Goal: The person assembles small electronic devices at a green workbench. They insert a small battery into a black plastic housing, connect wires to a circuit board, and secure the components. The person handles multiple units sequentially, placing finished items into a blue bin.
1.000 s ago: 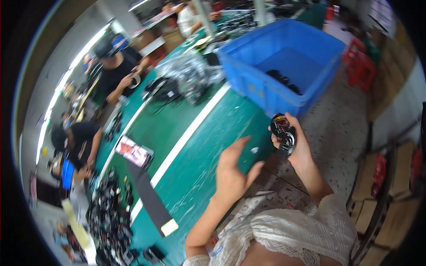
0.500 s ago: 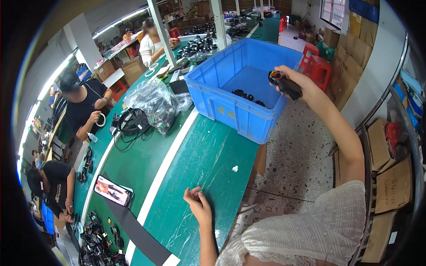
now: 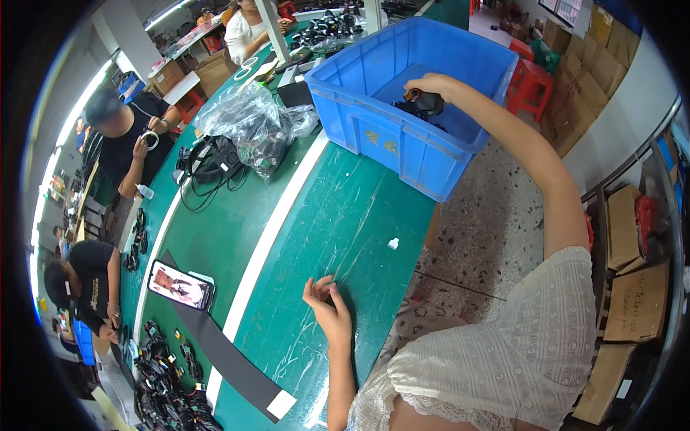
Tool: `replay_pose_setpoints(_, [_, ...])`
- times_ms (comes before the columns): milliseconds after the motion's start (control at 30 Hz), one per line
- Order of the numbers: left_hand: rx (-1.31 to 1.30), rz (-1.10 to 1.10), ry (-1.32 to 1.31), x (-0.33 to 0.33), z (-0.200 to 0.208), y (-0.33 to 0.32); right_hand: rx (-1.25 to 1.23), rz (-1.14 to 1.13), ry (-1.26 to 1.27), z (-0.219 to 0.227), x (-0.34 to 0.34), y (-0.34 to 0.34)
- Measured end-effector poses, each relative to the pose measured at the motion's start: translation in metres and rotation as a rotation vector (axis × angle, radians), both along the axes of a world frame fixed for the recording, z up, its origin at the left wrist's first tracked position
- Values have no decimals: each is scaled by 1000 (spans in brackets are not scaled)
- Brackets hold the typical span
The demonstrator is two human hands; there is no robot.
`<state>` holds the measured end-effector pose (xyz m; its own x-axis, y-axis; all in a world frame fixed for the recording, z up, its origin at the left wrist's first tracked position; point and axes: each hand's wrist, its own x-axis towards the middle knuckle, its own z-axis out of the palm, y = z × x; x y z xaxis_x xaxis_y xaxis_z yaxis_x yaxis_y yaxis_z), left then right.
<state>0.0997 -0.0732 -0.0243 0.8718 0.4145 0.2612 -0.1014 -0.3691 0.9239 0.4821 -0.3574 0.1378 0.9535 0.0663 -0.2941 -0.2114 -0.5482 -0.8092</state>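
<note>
My right hand [image 3: 440, 87] reaches over the blue plastic crate [image 3: 424, 161], its fingers closed around a black wired part [image 3: 428, 105] with a bit of orange at one end. I cannot tell its exact kind. More black parts [image 3: 404, 108] lie on the crate's floor just beneath, partly hidden by the held one. My left hand [image 3: 330, 316] rests by the near edge of the green table [image 3: 345, 237], holding nothing, with fingers loosely bent and apart. Near it lies a small white plastic piece [image 3: 393, 243].
Left of my left hand, a phone [image 3: 181, 286] lies at the end of a dark strip [image 3: 230, 359]. Bagged parts [image 3: 251, 129], black cables [image 3: 208, 169] and a heap of wired parts [image 3: 165, 381] occupy the table. Co-workers [image 3: 129, 136] work across it. Red stools [image 3: 530, 87] stand beyond the crate.
My right hand has moved left and down into the crate with the black wired part. My left hand has stayed near the table edge. The view has shifted slightly.
</note>
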Motion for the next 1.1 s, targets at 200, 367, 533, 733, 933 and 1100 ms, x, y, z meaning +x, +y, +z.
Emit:
replay_pose_setpoints(200, [-18, 19, 27, 0, 2, 3, 244, 13, 3, 27, -26, 12])
replay_pose_setpoints(367, [-29, 30, 38, 2, -1, 3, 325, 29, -14, 29, -31, 14])
replay_pose_setpoints(533, [-41, 24, 40, 2, 0, 1, 336, 47, -12, 28, -29, 12])
replay_pose_setpoints(733, [-41, 16, 42, 1, 1, 2, 272, 22, -27, 28, -30, 13])
replay_pose_setpoints(933, [-42, 18, 44, -1, 1, 4, 292, 42, -25, 30, -37, 17])
replay_pose_setpoints(1100, [-45, 15, 32, 0, -1, 2, 275, 19, -17, 26, -33, 12])
